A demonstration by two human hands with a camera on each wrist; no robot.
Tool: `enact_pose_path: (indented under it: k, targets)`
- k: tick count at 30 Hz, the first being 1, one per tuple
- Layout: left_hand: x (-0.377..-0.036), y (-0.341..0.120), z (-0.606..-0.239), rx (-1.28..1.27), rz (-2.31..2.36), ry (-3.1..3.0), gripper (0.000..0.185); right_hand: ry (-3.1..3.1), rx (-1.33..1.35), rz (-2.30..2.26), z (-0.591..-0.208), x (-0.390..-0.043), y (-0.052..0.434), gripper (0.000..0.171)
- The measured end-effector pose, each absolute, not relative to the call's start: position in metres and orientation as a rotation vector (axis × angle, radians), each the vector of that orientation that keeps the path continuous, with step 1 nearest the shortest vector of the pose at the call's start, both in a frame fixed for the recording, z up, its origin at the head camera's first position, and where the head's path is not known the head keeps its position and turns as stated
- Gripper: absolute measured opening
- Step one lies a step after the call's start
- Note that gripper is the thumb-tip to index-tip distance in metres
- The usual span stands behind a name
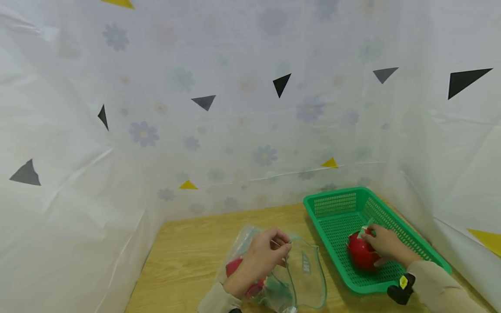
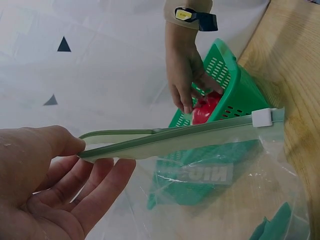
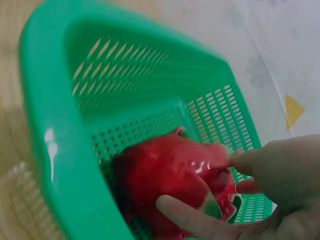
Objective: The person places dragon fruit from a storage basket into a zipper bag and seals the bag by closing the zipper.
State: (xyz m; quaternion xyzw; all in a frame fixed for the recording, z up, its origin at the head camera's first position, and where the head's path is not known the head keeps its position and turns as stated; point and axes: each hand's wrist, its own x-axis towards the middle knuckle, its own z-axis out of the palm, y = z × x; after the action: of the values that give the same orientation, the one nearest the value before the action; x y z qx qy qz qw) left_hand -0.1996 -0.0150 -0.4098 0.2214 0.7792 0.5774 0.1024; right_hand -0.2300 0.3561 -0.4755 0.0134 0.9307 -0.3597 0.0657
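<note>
Left hand: zip bag pinched at rim by fingers.
Right hand: red fruit gripped by fingers, in green basket.

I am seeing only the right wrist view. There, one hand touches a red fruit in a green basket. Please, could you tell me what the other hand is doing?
Observer: The left hand pinches the mouth of a clear bag, left of the green basket.
Operator: Thank you. Is there something inside this bag?
Observer: Yes, the head view shows a red shape through the plastic; I cannot tell exactly what it is.
Operator: And how does the bag close, please?
Observer: The left wrist view shows a white slider on its zip, near the end away from that hand.
</note>
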Motion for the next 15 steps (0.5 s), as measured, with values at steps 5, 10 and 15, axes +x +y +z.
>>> enact_pose_path:
  k: [5,10,15]
  targets:
    - [-0.199,-0.016,-0.410,0.657,1.697,2.295,0.012,2.714,0.054,-1.187,-0.475,-0.233,0.342,0.049]
    - [-0.199,-0.016,-0.411,0.639,1.709,2.278,0.009,2.755,-0.003,-1.007,-0.474,-0.235,0.337,0.066]
    - [-0.200,-0.015,-0.412,0.630,1.709,2.271,0.009,2.881,-0.144,-0.656,-0.468,-0.240,0.332,0.083]
